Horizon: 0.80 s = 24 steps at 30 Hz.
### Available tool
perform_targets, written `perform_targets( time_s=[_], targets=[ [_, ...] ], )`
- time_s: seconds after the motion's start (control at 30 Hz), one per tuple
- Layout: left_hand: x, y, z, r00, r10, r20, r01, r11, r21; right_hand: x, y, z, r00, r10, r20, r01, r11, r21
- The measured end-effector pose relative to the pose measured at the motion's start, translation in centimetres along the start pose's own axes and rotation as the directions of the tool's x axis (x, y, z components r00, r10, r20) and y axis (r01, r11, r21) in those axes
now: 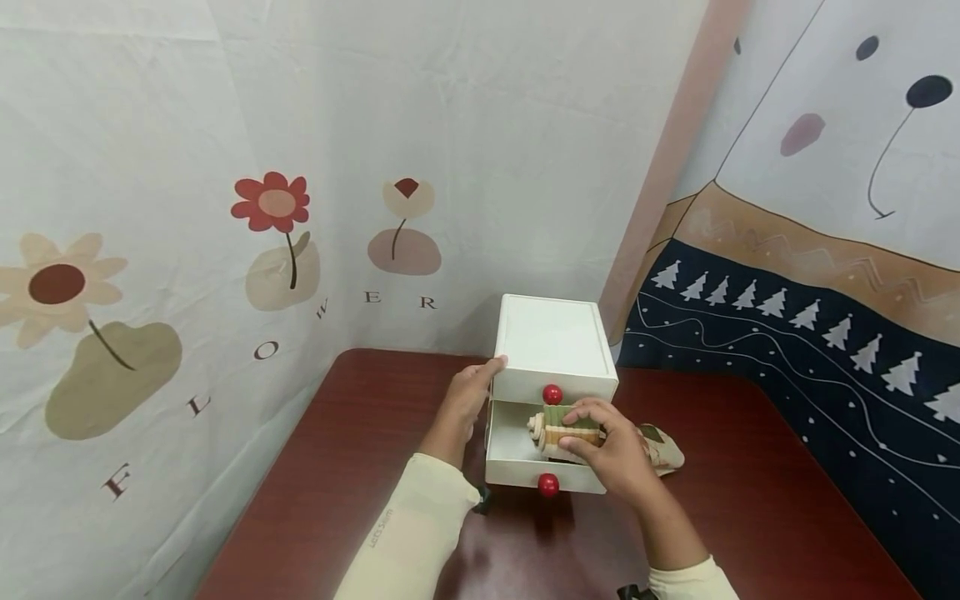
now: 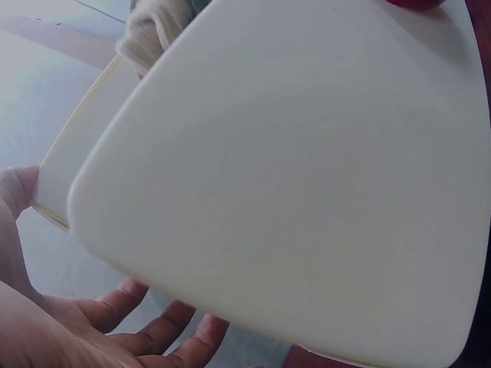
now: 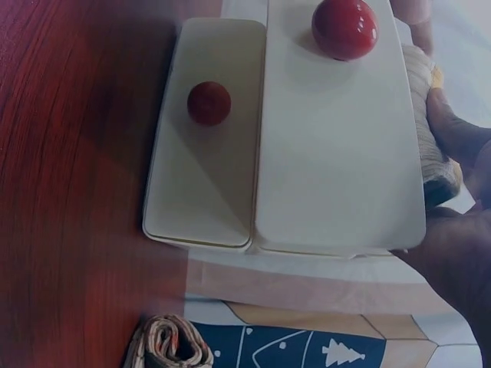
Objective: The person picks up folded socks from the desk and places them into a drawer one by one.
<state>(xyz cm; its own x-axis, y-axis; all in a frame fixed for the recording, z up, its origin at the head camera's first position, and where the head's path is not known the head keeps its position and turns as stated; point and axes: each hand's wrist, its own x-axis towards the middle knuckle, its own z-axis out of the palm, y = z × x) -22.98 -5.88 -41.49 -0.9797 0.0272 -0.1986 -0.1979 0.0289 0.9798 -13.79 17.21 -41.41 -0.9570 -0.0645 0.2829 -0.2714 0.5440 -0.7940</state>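
In the head view, the right hand (image 1: 618, 450) clamps its fingers on a rolled cloth (image 1: 553, 435) toward the open drawer's (image 1: 513, 472) right edge; the left hand (image 1: 467, 396) touches the cabinet's (image 1: 555, 333) left edge. Left wrist: left fingers (image 2: 123, 303) spread apart. Right wrist: another roll (image 3: 173, 345) on the bench (image 3: 77, 192)

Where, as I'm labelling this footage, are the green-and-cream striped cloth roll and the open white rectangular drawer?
Green-and-cream striped cloth roll (image 1: 554, 431): head view, on its striped side.
Open white rectangular drawer (image 1: 517, 473): head view, on its front panel.
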Motion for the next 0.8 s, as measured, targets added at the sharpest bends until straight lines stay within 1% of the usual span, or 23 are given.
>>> perform_targets(
  time_s=[0.17,0.37,0.47,0.7,0.8],
  targets=[
    [0.1,0.0,0.1,1.000,0.009,0.002,-0.009,1.000,-0.015,0.4,-0.1,0.4,0.999,0.023,0.027,-0.022,0.998,-0.054],
    [0.1,0.0,0.1,1.000,0.009,-0.002,-0.009,1.000,-0.011,0.8,-0.3,0.7,0.996,0.084,0.019,-0.082,0.990,-0.118],
    [0.0,0.0,0.1,1.000,0.009,-0.003,-0.009,1.000,-0.014,0.9,-0.4,0.9,0.994,0.110,0.017,-0.107,0.985,-0.133],
    [0.1,-0.1,0.2,1.000,0.017,-0.008,-0.017,1.000,-0.013,1.1,-0.6,1.0,0.991,0.118,0.061,-0.107,0.981,-0.163],
    [0.1,-0.1,0.2,1.000,0.015,-0.009,-0.015,1.000,-0.009,1.3,-0.7,1.1,0.987,0.138,0.081,-0.123,0.977,-0.172]
  ],
)
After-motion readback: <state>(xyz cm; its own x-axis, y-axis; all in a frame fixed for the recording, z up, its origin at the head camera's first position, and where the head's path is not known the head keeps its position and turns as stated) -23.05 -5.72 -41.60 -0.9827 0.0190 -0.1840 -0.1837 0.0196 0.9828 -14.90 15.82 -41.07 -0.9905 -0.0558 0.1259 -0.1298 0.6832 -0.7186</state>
